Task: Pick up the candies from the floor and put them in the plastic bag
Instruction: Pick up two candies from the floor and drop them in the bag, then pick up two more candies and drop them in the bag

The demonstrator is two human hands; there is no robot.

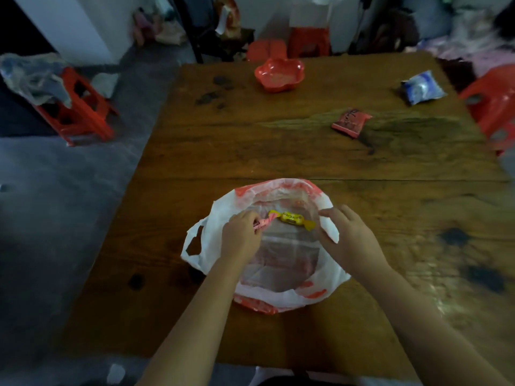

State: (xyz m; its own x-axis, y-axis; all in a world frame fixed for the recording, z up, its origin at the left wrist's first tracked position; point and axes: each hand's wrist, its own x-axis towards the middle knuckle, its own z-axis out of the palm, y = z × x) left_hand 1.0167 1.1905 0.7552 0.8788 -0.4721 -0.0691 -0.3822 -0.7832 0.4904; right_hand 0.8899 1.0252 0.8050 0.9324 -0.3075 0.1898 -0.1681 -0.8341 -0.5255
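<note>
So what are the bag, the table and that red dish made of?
The bag looks like thin plastic film, white with red print, crinkled and half see-through. The table is wood, likely varnished, with visible grain and dark knots. The red dish is probably moulded plastic, smooth and slightly glossy, though blur leaves that open.

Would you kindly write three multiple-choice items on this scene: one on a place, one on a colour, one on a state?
1. Where is the red dish? A. on the far part of the table B. on a shelf C. on a chair
2. What colour is the candy beside the pink candy in the left hand? A. green B. yellow C. blue
3. What is the right hand doing? A. hanging free B. lying flat C. gripping the rim of the plastic bag
Answers: 1 A, it stands on the wood there; 2 B, its wrapper is yellow; 3 C, its fingers curl over the white rim.
</note>
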